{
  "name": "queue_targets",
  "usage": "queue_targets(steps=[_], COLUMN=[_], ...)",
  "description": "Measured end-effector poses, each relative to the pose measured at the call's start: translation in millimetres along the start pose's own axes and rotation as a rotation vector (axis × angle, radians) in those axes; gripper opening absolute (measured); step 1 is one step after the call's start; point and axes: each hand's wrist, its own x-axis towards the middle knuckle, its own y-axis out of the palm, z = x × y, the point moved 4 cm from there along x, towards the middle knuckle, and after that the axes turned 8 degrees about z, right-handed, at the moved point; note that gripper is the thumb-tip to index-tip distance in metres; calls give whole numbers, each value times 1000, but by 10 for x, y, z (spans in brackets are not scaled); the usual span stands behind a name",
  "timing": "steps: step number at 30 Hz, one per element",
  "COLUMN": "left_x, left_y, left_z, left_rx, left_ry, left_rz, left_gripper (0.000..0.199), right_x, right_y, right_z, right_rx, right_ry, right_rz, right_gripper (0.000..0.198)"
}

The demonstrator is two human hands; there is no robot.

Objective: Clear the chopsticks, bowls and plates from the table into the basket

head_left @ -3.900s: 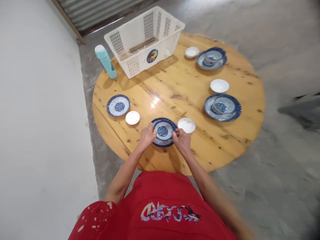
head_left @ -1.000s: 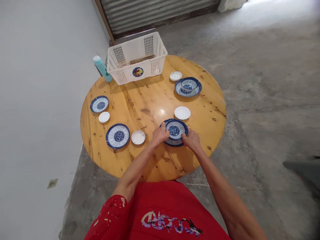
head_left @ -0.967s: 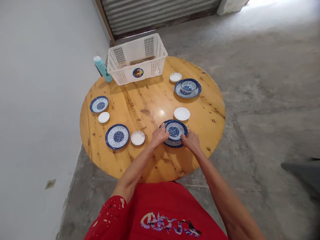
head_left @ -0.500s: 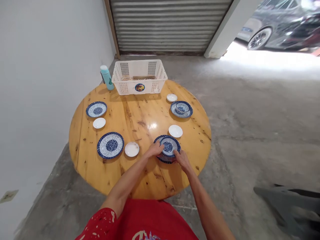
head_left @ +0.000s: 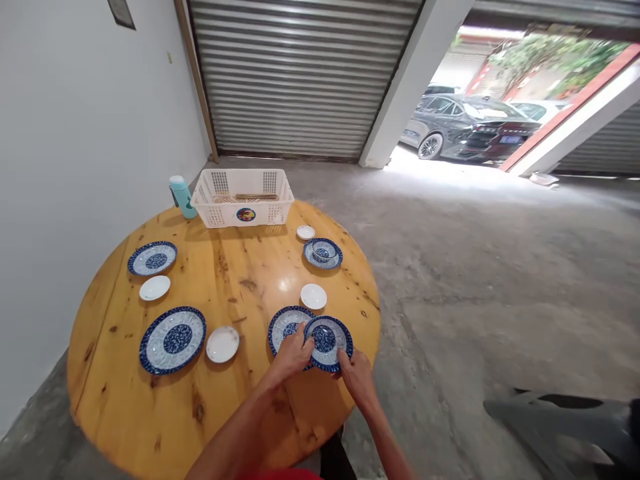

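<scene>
Both hands grip a blue-and-white patterned plate (head_left: 326, 335) by its edges, thumbs on top. My left hand (head_left: 293, 353) pinches its left rim and my right hand (head_left: 357, 377) its lower right rim. The held plate is slightly tilted and partly covers another blue-rimmed plate (head_left: 280, 321) on the round wooden table (head_left: 235, 400). Just beyond these is a small white dish (head_left: 313, 297). To the left of my hands are a second white dish (head_left: 223, 345) and a large blue-rimmed plate (head_left: 173, 340).
A clear glass bowl (head_left: 325, 251) sits on a blue plate (head_left: 316, 265) at the far right, beside a small dish (head_left: 305, 232). Far left are another plate (head_left: 153, 258) and dish (head_left: 155, 288). A white plastic basket (head_left: 215, 217) and a light-blue bottle (head_left: 183, 197) stand at the back.
The held plate has moved right and toward me relative to the plate beneath, uncovering more of its left side. The head view has tilted up and turned right.
</scene>
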Motion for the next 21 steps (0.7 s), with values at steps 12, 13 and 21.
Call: queue_targets(steps=[12,13,21], left_x=[292,316,590], left_y=[1278,1364,1740], left_z=[-1036,-1120,-1580], left_rx=[45,45,65], left_ry=[-107,-115,-262], left_rz=[-254,-261,-227], left_gripper=[42,42,47], right_x=[87,100,301], right_y=[-1506,-1618,-2180], right_z=[-561,-599,-853], right_rx=[-56,-61,-79], right_ry=[-109,-109,-50], right_rz=[108,124,230], right_gripper=[31,30,28])
